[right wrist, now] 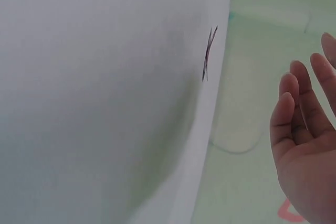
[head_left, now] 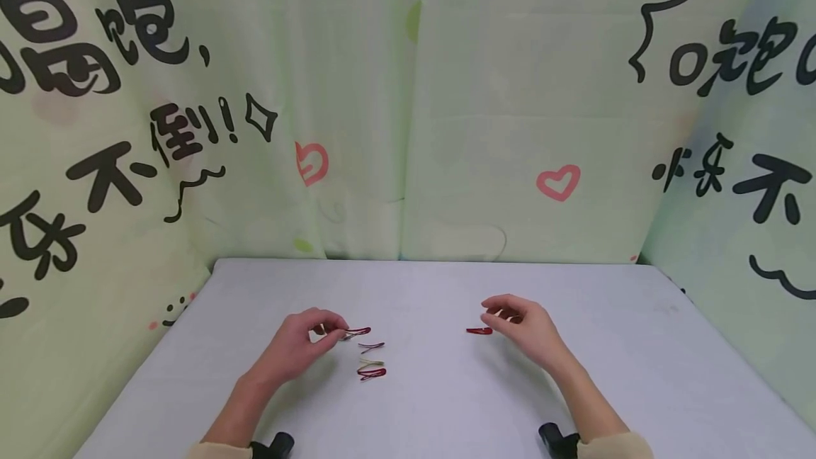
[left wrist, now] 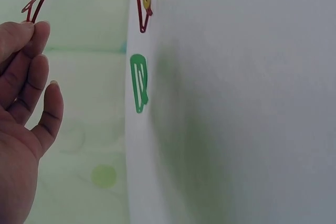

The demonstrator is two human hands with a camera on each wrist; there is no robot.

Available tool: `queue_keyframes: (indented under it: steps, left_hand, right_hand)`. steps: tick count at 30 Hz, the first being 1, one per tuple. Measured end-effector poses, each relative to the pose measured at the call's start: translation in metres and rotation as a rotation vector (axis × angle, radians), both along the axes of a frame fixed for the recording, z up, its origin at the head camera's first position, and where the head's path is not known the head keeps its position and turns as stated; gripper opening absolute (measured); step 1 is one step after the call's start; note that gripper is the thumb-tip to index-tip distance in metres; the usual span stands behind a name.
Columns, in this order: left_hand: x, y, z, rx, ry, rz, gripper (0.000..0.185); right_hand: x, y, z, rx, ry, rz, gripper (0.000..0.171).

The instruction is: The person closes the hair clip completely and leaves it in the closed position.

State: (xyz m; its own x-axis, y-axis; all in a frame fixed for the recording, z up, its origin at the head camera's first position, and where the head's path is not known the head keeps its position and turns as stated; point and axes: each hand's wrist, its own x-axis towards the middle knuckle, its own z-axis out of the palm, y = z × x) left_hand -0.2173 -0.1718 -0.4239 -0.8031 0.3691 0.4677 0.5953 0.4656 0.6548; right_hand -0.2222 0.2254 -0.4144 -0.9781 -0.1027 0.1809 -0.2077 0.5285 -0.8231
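A pale green curtain (head_left: 478, 91), printed with black characters and red hearts, stands beyond the far edge of the white desk and along its left and right edges. The desk (head_left: 433, 409) shows its far left and far right corners in the head view. My left hand (head_left: 298, 347) is left of the desk's middle, thumb and fingertips clamped on a dark red hair clip (head_left: 360, 331), which projects toward the right edge. My right hand (head_left: 530, 330) is right of the middle: fingers loosely bent and apart, gripping nothing. A black wrist unit (head_left: 274, 445) is fitted at each wrist. On the desk, left of the middle, three clips form a column toward the near edge: purplish red clip (head_left: 372, 346), yellow clip (head_left: 372, 362), red clip (head_left: 372, 372). A second red clip (head_left: 479, 331) lies near my right thumb. A green clip (left wrist: 139, 82), apart from the column, shows in the left wrist view.
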Motion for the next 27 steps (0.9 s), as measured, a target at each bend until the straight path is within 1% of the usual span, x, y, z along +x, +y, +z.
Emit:
queue_keyframes:
  steps: [3, 8, 13, 21, 27]
  left_hand:
    - [0.001, 0.005, 0.001, 0.028, -0.004, 0.001, 0.014]
    - [0.004, 0.015, 0.003, 0.079, -0.048, 0.022, 0.017]
    - [0.006, 0.025, 0.005, 0.11, -0.049, 0.028, 0.016]
    - [0.008, 0.036, 0.006, 0.139, -0.065, 0.001, 0.015]
    - [0.012, 0.045, 0.008, 0.157, -0.097, -0.02, 0.012]
  right_hand:
    - [0.004, -0.003, 0.002, -0.005, 0.016, 0.01, 0.027]
    - [0.011, -0.01, 0.005, -0.034, 0.048, 0.029, 0.023]
    - [0.019, -0.017, 0.009, -0.068, 0.073, 0.053, 0.022]
    - [0.025, -0.03, 0.013, -0.052, 0.129, 0.058, 0.022]
    - [0.028, -0.041, 0.011, -0.064, 0.121, 0.077, 0.022]
